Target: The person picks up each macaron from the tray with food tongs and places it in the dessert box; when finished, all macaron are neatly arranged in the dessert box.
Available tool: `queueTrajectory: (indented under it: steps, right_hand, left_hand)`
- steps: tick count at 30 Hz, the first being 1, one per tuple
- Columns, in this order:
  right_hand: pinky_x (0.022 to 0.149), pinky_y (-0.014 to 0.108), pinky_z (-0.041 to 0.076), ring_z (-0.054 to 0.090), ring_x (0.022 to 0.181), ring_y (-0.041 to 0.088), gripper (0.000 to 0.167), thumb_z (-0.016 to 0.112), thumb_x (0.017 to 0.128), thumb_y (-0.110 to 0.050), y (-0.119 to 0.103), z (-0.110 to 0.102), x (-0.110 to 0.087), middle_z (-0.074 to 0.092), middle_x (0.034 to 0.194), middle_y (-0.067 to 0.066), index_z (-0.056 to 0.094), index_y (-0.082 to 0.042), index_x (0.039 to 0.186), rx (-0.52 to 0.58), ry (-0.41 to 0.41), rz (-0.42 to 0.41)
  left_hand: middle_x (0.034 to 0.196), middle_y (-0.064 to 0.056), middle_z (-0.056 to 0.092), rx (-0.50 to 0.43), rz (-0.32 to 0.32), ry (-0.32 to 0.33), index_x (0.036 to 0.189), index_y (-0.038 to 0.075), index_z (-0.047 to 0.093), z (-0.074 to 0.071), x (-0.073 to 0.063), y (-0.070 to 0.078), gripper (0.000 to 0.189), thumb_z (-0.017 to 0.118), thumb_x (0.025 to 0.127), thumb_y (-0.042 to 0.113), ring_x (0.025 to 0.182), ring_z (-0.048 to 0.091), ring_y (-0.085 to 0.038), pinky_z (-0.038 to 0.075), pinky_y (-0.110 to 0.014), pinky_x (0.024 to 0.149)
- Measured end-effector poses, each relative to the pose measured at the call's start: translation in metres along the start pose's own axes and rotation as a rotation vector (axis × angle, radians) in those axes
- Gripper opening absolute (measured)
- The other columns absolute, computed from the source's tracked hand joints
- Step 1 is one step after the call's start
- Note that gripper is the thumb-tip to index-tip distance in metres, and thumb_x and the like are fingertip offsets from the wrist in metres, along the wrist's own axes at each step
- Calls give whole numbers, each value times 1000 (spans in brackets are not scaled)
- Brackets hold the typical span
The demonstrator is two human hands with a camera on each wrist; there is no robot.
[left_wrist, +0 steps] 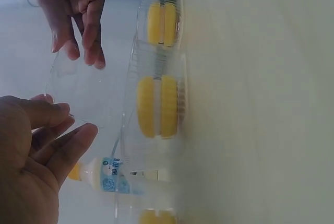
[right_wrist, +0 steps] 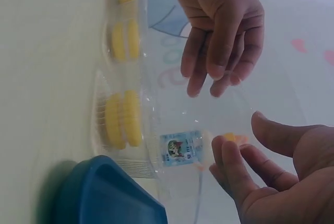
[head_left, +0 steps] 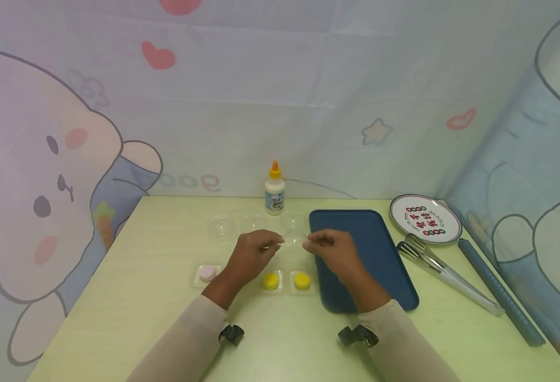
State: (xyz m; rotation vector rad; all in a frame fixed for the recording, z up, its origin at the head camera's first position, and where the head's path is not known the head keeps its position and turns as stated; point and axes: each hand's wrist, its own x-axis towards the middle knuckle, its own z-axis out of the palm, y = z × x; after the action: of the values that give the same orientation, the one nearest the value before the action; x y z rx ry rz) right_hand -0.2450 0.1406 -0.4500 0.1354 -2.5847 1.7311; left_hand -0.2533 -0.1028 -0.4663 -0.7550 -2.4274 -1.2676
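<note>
In the head view, a thin clear plastic lid (head_left: 293, 242) is held level between both hands above the table. My left hand (head_left: 256, 254) pinches its left edge with thumb and fingertips. Opposite, the right hand (head_left: 335, 252) grips the right edge between thumb and fingers. Below them, two yellow macarons (head_left: 270, 281) (head_left: 302, 281) sit in clear plastic trays; a pink macaron (head_left: 207, 273) in another tray lies by the left forearm. The left wrist view shows a further yellow macaron (left_wrist: 156, 216) at its bottom edge. Clear plastic lids (head_left: 222, 228) lie farther back.
A white glue bottle (head_left: 275, 193) with an orange tip stands against the back cloth. Right of the macarons lies a dark blue tray (head_left: 365, 239), partly under the right forearm. Farther right are a printed plate (head_left: 425, 212), metal tongs (head_left: 451, 278) and a dark blue rod (head_left: 499, 292).
</note>
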Motion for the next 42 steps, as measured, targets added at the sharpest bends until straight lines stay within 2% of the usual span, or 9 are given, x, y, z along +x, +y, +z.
queueTrajectory:
  steps: [4,9,15,19,25,29,36,38,42]
  right_hand:
    - [108,46,58,71,127,36,36,83,98,-18,-3,-5,-4,76,135,21,77,3,126,44,-43,39]
    - [111,52,57,74,126,37,42,84,97,-16,-4,-9,-6,79,129,21,75,3,132,45,-65,58]
    - [113,55,56,77,121,33,52,86,94,-15,-4,-15,-9,81,123,20,70,2,141,60,-108,54]
    - [108,51,60,80,113,28,57,86,94,-12,-2,-19,-12,82,118,21,67,2,145,63,-148,16]
    - [93,31,64,80,99,13,59,85,92,-6,5,-23,-17,83,110,22,65,5,146,56,-193,-53]
    - [87,23,63,78,96,7,59,84,91,-1,9,-25,-20,78,118,30,64,7,145,87,-204,-107]
    - [85,22,64,78,98,10,57,83,88,7,16,-26,-21,58,148,39,65,12,141,151,-203,-190]
    - [85,21,64,78,98,11,57,83,88,8,17,-26,-22,56,149,40,65,13,141,169,-212,-199]
    - [84,21,63,77,96,7,57,82,88,9,22,-29,-25,54,151,40,63,17,140,173,-231,-219]
  left_hand:
    - [122,-17,81,-57,30,-13,112,1,83,1,-2,0,19,81,93,-4,114,79,-33,68,-33,87]
    - [129,-22,77,-155,32,-46,113,-4,81,2,-5,3,21,85,93,3,119,78,-37,67,-29,89]
    - [126,-19,79,-154,10,-14,107,-2,82,4,-7,8,13,83,95,2,118,78,-35,67,-28,88]
    - [129,-19,77,-168,-6,-6,108,-2,81,6,-11,12,17,85,92,0,121,77,-36,67,-32,89]
    - [135,-21,74,-251,-2,49,108,-6,77,9,-16,16,23,87,88,-6,125,74,-39,67,-32,88]
    - [147,-18,68,-337,-94,49,115,-4,76,12,-20,19,29,87,88,-6,123,75,-41,67,-29,90]
    - [162,-4,60,-442,-385,-21,132,6,75,11,-18,23,43,86,91,3,104,82,-30,67,-32,91]
    - [160,-9,62,-464,-395,-43,131,3,74,11,-17,22,42,86,91,3,107,81,-30,67,-32,92]
    - [148,-11,71,-394,-333,-60,127,5,77,13,-18,19,40,89,88,5,117,74,-32,62,-36,98]
